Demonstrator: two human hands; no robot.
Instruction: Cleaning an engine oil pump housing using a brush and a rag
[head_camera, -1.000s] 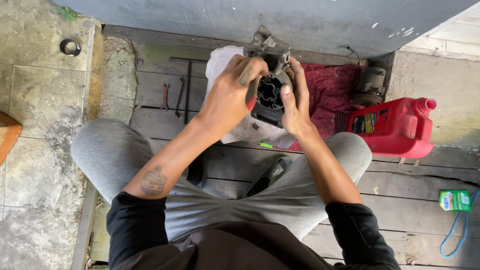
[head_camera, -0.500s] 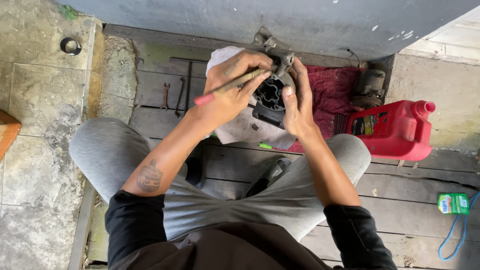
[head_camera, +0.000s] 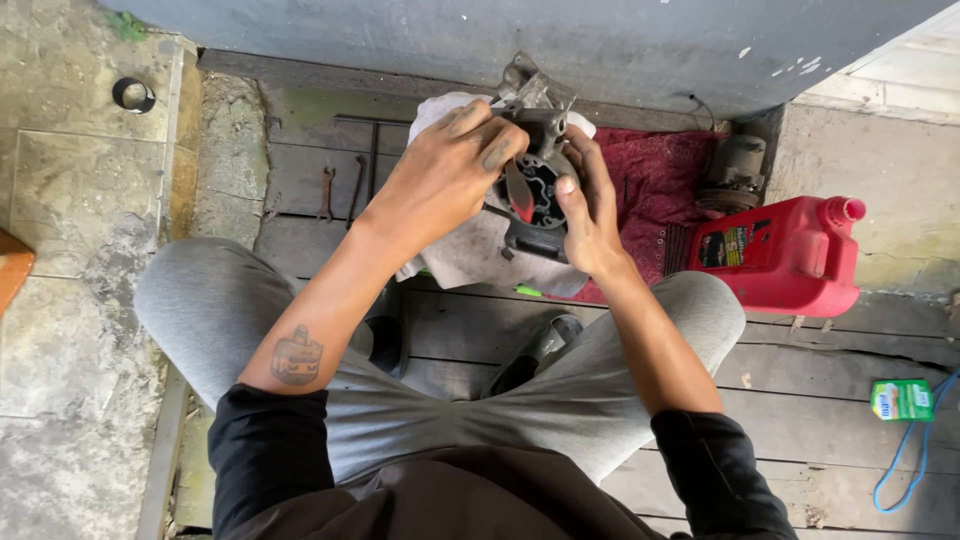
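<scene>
Right now I am sitting cross-legged on the weathered wooden floor (head_camera: 820, 400), gripping a red-handled screwdriver (head_camera: 517, 192) in my left hand (head_camera: 445, 175) and pressing it into the dark round metal engine part (head_camera: 540, 190). My right hand (head_camera: 590, 220) is clasping that part, which is resting on a white cloth (head_camera: 470, 250) near the grey wall (head_camera: 600, 40); a red plastic jug (head_camera: 790, 255) is standing nearby.

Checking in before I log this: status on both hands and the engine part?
Left hand grips a red-handled tool against the metal engine part. Right hand steadies the part. White rag lies under it; nothing blocking.
</scene>
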